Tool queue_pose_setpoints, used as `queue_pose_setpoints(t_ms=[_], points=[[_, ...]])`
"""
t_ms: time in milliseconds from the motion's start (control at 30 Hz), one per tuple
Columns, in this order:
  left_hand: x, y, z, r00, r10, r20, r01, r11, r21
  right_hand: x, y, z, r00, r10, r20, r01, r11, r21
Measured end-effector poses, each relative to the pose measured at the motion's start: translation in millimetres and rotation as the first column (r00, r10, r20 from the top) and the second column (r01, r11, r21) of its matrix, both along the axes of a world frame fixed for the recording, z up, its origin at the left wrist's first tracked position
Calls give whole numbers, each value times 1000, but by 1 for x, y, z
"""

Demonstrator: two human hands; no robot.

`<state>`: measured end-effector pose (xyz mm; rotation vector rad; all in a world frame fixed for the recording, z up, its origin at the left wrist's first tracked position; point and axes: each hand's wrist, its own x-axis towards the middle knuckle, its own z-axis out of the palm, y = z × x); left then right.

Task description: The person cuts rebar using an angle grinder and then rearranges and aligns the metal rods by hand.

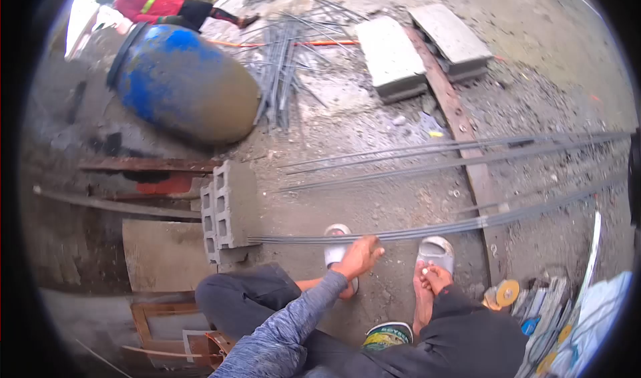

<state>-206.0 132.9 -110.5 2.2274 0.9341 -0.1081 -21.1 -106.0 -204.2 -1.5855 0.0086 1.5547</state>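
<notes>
My left hand (360, 256), in a grey-blue sleeve, is closed with curled fingers at the near edge of a bundle of thin steel rods (427, 231). What lies inside its fingers is hidden. The rods run from a hollow concrete block (235, 204) on the left toward the right edge, passing over my slippered feet. My right hand (437, 278) is pinched closed above my right slipper (437, 248). A small pale spot shows at its fingertips, too small to name. More steel rods (400, 152) lie farther out on the ground.
A mud-coated blue barrel (183, 84) lies at upper left, near a person in red (150, 4). Cut rods (284, 71) are piled beside it. Two concrete blocks (390, 54) flank a rusty metal strip (457, 111). Tools and a yellow disc (507, 292) sit at lower right.
</notes>
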Motion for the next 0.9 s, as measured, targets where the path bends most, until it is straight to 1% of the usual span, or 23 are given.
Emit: queue_pose_setpoints(t_ms=[33, 67, 100, 133, 167, 200, 233, 267, 300, 367, 433, 467, 567, 600, 700, 733, 800, 833, 867, 900], points=[[4, 3, -2, 998, 47, -28, -47, 999, 21, 9, 1, 11, 998, 7, -55, -12, 996, -86], [8, 9, -3, 998, 61, -19, -59, 994, 89, 19, 3, 33, 998, 53, 21, -51, 995, -89], [6, 16, -21, 998, 35, -52, -22, 974, 226, 37, -2, 30, 982, 146, 123, -149, 989, 21], [16, 23, -14, 998, 47, -36, -36, 968, 247, 61, -1, 48, 964, 175, 203, -196, 976, 92], [26, 29, -9, 989, 58, -134, -32, 982, 184, 81, 1, 69, 897, 126, 424, -195, 973, 125], [27, 33, -16, 990, 16, -141, 16, 974, 226, 107, 4, 89, 939, 78, 336, -119, 988, 102], [28, 39, -23, 989, -12, -149, 54, 958, 281, 130, 2, 92, 926, -27, 377, -23, 992, 126], [26, 43, -31, 985, -40, -170, 74, 977, 201, 156, 0, 94, 817, -13, 576, -37, 997, 75], [22, 48, -39, 979, -60, -193, 86, 988, 126, 181, 0, 97, 670, 20, 742, -52, 998, 20], [21, 54, -48, 968, -84, -237, 75, 996, -49, 221, 2, 107, 397, 243, 885, -117, 970, -214], [22, 59, -49, 956, -90, -280, 21, 971, -240, 247, 4, 92, 244, 378, 893, -248, 915, -320], [20, 59, -51, 972, -69, -226, 16, 974, -228, 258, 6, 82, 159, 434, 887, -309, 875, -373], [21, 65, -55, 957, -19, -290, -84, 938, -336, 278, 14, 53, 24, 505, 863, -404, 794, -453], [19, 67, -62, 966, 24, -258, -121, 922, -367, 286, 17, 45, 43, 581, 813, -444, 740, -505], [22, 67, -57, 954, 26, -298, -133, 930, -344, 300, 28, 39, 81, 785, 614, -497, 566, -658], [19, 66, -61, 963, 16, -270, -105, 942, -319, 305, 29, 38, 101, 764, 638, -510, 590, -626], [16, 66, -62, 977, -5, -213, -52, 963, -263, 311, 28, 42, 63, 779, 624, -538, 553, -636], [16, 65, -59, 979, 9, -202, -53, 975, -214, 312, 30, 47, 43, 784, 619, -554, 535, -638], [14, 63, -55, 981, 25, -191, -57, 985, -163, 312, 31, 53, 11, 769, 640, -527, 548, -650], [16, 59, -46, 983, 43, -176, -64, 992, -112, 312, 31, 57, 8, 740, 673, -519, 578, -630]])
